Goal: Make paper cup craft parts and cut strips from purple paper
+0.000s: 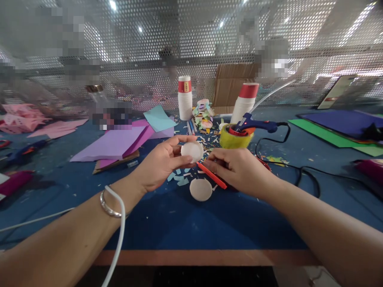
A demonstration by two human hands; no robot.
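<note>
My left hand holds a small round white piece between thumb and fingers, above the blue table. Just right of it, my right hand has its fingers closed and bent down; what they pinch, if anything, is hidden. An orange-red pen-like tool lies slanted beside and partly under the right fingers. A second round white piece rests on the table below both hands, with a small tab at its right side. Scraps of light blue paper are scattered near the left fingertips.
Behind the hands are two stacks of paper cups, markers and paper scraps. A blue glue gun rests on yellow tape, its black cord running right. Purple sheets lie left, green and blue sheets right.
</note>
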